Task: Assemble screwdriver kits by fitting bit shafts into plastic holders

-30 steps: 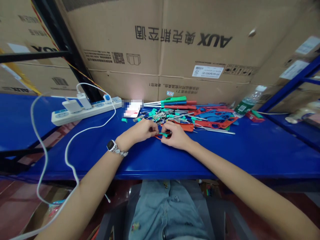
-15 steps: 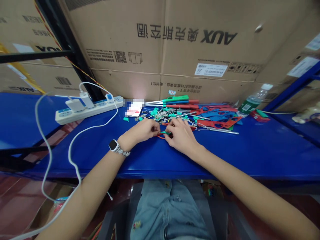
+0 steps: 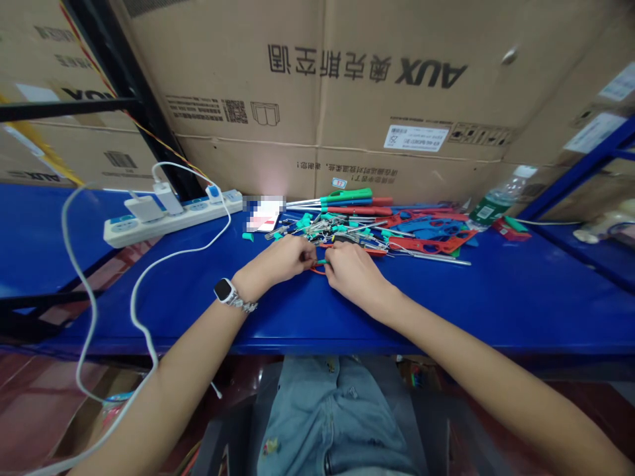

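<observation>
My left hand (image 3: 296, 253) is closed by the near edge of the pile, its fingers pinching a red lighter handle shell (image 3: 318, 270) that is mostly hidden. Opposite it, my right hand (image 3: 356, 270) has its fingers bent together on a small green plastic piece (image 3: 322, 262) lying at the shell. Just beyond both hands is a heap of lighter innards (image 3: 342, 231) with thin metal rods, wires and green triggers. Red half shells (image 3: 421, 245) and blue half shells (image 3: 427, 228) lie to the right of it. Behind are long lighters with a green handle (image 3: 347, 196) and a red handle (image 3: 360, 211).
A white power strip (image 3: 191, 215) with plugged chargers stands at the left, its white cable (image 3: 139, 297) looping past my left forearm. A phone-like card (image 3: 266, 215), a plastic bottle (image 3: 501, 198) and a small red box (image 3: 510, 229) sit on the blue table (image 3: 278, 324). Cardboard boxes (image 3: 347, 92) rise behind.
My right hand's fingers have drawn closer together and lower over the green piece, covering more of it. My left hand stays nearly still. The whole view has shifted slightly.
</observation>
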{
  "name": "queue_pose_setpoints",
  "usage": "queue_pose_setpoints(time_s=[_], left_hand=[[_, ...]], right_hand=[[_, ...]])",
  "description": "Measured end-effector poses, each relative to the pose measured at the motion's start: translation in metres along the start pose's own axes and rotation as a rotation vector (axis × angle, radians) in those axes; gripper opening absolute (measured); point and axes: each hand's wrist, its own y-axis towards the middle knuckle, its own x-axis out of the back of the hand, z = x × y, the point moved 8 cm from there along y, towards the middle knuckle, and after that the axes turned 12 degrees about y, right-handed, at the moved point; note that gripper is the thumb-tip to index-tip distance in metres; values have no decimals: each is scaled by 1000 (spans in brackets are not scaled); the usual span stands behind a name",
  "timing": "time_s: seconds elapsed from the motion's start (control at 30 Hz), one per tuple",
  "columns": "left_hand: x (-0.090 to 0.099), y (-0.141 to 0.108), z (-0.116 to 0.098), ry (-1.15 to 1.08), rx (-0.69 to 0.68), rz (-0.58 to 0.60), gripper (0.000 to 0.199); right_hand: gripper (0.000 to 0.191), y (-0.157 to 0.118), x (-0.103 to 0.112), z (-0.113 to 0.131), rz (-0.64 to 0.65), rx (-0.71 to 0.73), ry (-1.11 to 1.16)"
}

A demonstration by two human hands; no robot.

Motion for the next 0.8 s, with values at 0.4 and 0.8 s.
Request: queue_pose_setpoints(time_s=[0.4, 0.8], left_hand=[[0, 0, -2, 5, -11, 18, 15], [1, 0, -3, 15, -10, 0, 18]], right_hand=[[11, 0, 0, -5, 14, -15, 28], [20, -2, 0, 7, 57, -65, -58]])
